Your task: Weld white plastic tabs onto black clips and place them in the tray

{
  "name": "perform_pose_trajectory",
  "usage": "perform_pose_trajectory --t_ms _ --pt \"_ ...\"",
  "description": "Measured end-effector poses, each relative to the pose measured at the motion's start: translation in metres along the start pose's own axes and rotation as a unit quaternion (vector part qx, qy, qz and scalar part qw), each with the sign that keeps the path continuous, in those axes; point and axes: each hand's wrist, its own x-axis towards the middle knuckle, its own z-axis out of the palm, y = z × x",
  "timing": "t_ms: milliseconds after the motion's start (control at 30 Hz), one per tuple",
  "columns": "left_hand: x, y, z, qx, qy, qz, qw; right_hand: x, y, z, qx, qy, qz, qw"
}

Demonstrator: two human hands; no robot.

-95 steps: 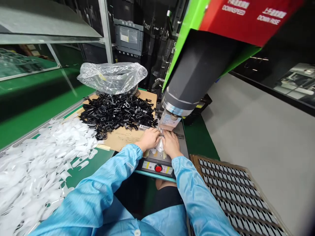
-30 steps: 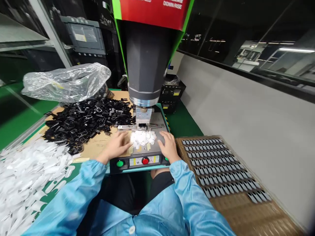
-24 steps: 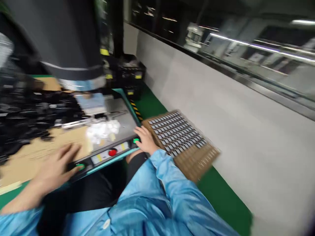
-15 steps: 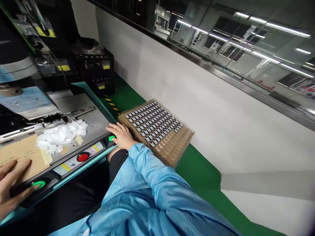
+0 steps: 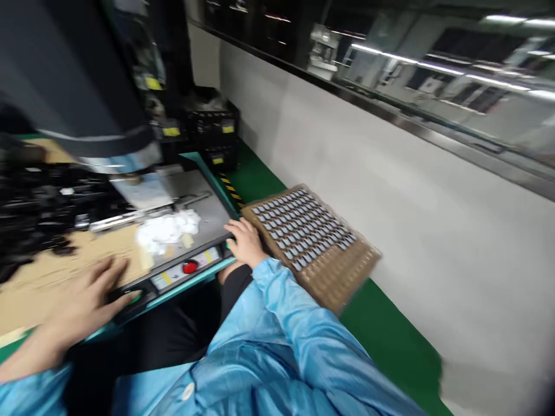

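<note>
My left hand [image 5: 89, 303] lies spread at the front edge of the machine, its thumb on a green button [image 5: 136, 297] and its fingers over tan cardboard [image 5: 26, 303]. At the right end of the same panel, my right hand [image 5: 246, 240] rests with fingers stretched out and the thumb on a second green button [image 5: 229, 245], mostly covered. Between the hands sits a red button [image 5: 189, 267]. Behind it, crumpled white scraps [image 5: 167, 230] are heaped on the metal plate [image 5: 212, 211]. Both hands are open and hold nothing.
A clear plastic tray [image 5: 342, 283] with rows of small pale parts stands right of my right hand. The machine's dark head [image 5: 87, 75] hangs over the plate. Many black parts [image 5: 39, 208] lie at left. Black crates [image 5: 212, 127] stand behind, beside a white wall [image 5: 390, 202].
The view has swung left, so everything sits further right and more black parts and my left forearm show. Both hands keep their thumbs at the green buttons.
</note>
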Motion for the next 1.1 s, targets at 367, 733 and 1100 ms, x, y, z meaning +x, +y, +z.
perform_pose_trajectory --t_ms 367,733,1100 --pt "0.078 0.054 -0.055 -0.254 0.219 -0.017 0.942 0.136 -0.037 0.022 0.111 0.026 -0.086 0.99" --pt "0.172 0.086 -0.062 -0.403 0.219 0.013 0.888 0.202 -0.098 0.057 0.059 -0.059 -0.048 0.995" --pt "0.189 0.084 -0.058 -0.475 0.199 0.062 0.855 0.206 -0.101 0.061 0.118 -0.056 -0.056 0.99"
